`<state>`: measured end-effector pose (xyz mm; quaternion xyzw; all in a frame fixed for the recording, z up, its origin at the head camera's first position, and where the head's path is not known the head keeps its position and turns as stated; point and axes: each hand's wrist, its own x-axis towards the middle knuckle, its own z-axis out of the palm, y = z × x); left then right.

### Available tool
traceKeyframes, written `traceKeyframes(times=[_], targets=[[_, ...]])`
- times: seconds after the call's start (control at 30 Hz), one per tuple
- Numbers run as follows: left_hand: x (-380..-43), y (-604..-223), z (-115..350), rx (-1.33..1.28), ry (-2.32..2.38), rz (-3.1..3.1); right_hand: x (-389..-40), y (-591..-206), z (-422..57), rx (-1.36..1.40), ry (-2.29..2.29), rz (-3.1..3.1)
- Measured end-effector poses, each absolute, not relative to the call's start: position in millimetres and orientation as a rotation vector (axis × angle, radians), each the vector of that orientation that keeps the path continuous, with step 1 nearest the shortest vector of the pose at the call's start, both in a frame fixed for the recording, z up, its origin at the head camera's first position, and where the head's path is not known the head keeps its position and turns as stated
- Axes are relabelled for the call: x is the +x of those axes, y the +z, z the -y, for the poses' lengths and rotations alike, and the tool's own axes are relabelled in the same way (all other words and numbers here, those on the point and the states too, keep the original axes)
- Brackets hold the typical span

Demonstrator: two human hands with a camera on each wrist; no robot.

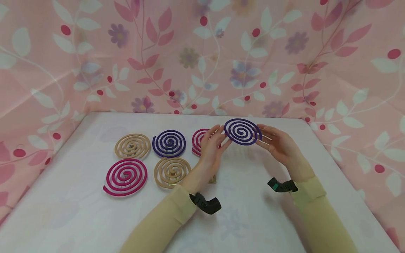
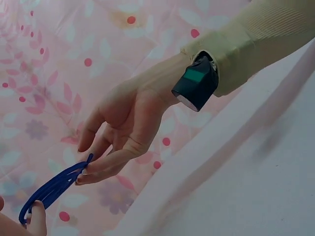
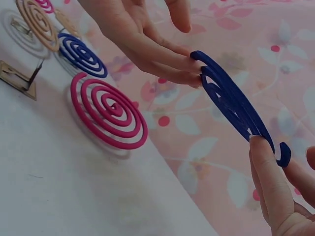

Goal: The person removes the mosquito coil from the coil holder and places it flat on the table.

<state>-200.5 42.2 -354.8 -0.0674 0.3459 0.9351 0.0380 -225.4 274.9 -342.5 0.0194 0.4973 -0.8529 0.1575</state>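
A dark blue-purple mosquito coil (image 1: 241, 132) is held up above the table between both hands. My left hand (image 1: 209, 151) holds its left edge with the fingertips. On the opposite edge, my right hand (image 1: 281, 143) pinches the rim; the right wrist view shows a fingertip (image 3: 263, 152) against the coil's side. Seen edge-on and tilted, the same coil (image 2: 54, 187) appears in the left wrist view. Behind my left hand, a magenta coil (image 3: 114, 105) is partly covered in the head view. Beside my left wrist, a small metal stand (image 1: 213, 180) is mostly hidden.
Left of my hands are a tan coil (image 1: 117, 147), a second blue-purple coil (image 1: 170, 142), a magenta coil (image 1: 126, 174) and another tan coil (image 1: 157, 172). The white-covered table (image 1: 246, 218) meets a pink floral cloth (image 1: 221, 63) behind and at the sides.
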Motion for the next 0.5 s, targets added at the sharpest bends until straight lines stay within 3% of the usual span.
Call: traceKeyframes(times=[0.5], targets=[[-231.5,-363.5,-74.5,-0.354,2.966,-0.749,-252.1,-350.1,-281.9,0.272,-2.655,-1.153]])
